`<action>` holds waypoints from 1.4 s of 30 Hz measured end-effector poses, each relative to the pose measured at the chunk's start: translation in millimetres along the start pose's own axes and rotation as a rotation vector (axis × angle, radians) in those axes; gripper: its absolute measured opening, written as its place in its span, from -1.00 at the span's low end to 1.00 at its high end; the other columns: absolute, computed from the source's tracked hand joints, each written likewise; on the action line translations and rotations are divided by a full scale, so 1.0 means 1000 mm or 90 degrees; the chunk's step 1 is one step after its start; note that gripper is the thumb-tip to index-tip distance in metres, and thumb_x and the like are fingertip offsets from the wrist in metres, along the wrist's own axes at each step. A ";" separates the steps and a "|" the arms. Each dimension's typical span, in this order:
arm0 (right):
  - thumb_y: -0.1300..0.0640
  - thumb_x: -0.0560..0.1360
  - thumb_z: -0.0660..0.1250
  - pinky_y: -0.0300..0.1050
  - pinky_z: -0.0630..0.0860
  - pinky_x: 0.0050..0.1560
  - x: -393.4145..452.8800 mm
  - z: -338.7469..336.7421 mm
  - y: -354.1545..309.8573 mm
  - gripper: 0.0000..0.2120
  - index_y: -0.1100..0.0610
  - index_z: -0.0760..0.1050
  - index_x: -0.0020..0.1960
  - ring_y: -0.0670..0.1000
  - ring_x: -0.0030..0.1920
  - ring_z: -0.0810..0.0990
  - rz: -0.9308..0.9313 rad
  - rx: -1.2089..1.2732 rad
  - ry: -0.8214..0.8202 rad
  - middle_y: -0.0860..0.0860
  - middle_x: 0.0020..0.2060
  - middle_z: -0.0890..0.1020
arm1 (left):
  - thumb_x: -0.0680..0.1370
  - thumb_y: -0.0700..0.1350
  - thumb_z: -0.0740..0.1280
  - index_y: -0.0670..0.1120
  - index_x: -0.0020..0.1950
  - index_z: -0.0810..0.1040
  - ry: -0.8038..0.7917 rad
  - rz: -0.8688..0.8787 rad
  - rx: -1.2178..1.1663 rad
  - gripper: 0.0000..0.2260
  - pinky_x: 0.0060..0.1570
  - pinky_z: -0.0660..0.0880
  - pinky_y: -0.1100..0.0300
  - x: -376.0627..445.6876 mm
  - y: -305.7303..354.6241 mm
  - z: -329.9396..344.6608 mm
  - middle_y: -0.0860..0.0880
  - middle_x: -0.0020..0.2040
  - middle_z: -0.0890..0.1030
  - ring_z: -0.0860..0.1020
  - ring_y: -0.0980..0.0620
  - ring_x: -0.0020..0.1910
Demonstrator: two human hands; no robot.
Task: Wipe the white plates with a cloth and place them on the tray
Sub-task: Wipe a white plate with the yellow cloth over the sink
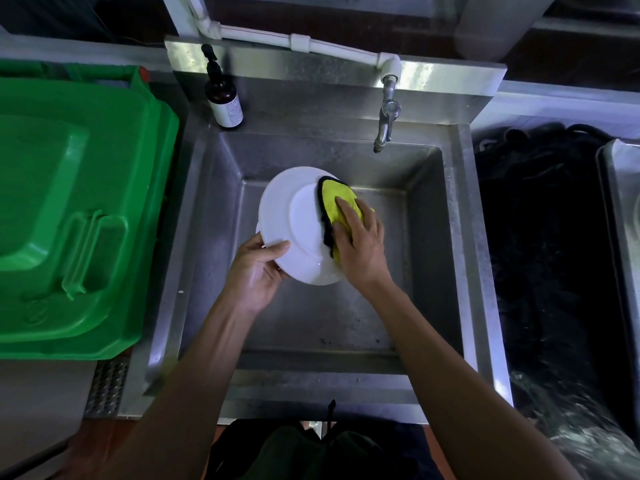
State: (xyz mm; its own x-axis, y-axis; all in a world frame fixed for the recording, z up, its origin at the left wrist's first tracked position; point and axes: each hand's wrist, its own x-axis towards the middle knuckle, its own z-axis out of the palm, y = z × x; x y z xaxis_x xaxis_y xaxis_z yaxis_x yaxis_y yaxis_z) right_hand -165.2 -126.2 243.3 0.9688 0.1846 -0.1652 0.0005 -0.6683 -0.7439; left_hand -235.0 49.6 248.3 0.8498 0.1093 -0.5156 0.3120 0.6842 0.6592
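Head view shows a white plate [294, 223] held tilted over the steel sink [460, 237], off the basin floor, and the wiping is under way. The left hand [254, 271] grips the plate's near-left rim: the thumb lies curled over the upper face and the other fingers go under, so the plate sits just beyond and to the right of those fingers. The right hand [360, 244] presses a yellow cloth [337, 202] with a dark edge onto the right part of the plate. Its fingers lie fairly straight and spread on the cloth, flat rather than clamped round it. From these fingertips the bare white face lies to the left, toward the left thumb, and the cloth reaches past them to the far rim. The right hand is thus the one placed for the stroke, which I judge must run leftward across the face, while the left hand only steadies. A second white edge peeks out just under the plate by the left fingers; whether it is another plate I cannot tell.

A tap [386, 123] hangs beyond the plate, a dark pump bottle [223, 98] stands at the sink's far-left corner, and a green bin lid [69, 209] lies left of the sink. No tray is clearly in view.
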 end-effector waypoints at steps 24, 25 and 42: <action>0.04 0.69 0.14 0.12 -0.11 0.58 -0.039 0.037 -0.009 -0.58 0.00 0.30 0.54 0.15 0.60 -0.01 0.042 0.076 0.046 0.15 0.58 0.16 | 0.60 -0.28 0.27 -0.22 0.46 0.44 0.071 -0.002 -0.108 -0.59 0.04 0.65 -0.06 -0.004 -0.001 0.020 -0.27 0.33 0.58 0.63 -0.24 0.17; 0.05 0.69 0.14 0.16 -0.04 0.57 -0.036 0.033 -0.006 -0.59 0.00 0.32 0.53 0.14 0.59 0.02 0.052 0.109 0.055 0.15 0.57 0.17 | 0.58 -0.27 0.29 -0.22 0.45 0.45 0.063 -0.004 -0.114 -0.58 0.04 0.66 -0.07 -0.004 -0.001 0.017 -0.25 0.32 0.59 0.63 -0.24 0.20; -0.05 0.68 0.15 0.18 0.23 0.47 0.011 -0.003 0.022 -0.55 -0.09 0.26 0.56 0.11 0.47 0.26 -0.004 0.043 0.000 0.00 0.52 0.28 | 0.42 -0.25 0.41 -0.15 0.25 0.63 -0.025 -0.081 0.118 -0.61 -0.13 0.67 -0.07 -0.004 -0.013 -0.019 -0.17 0.19 0.69 0.69 -0.20 0.09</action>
State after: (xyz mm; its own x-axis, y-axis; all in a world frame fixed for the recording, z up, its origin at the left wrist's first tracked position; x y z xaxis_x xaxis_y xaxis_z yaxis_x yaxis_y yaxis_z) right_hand -153.4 -141.5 226.9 0.9690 0.1881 -0.1601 -0.0103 -0.6168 -0.7871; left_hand -250.7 54.2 231.2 0.8136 -0.0001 -0.5814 0.4870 0.5465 0.6814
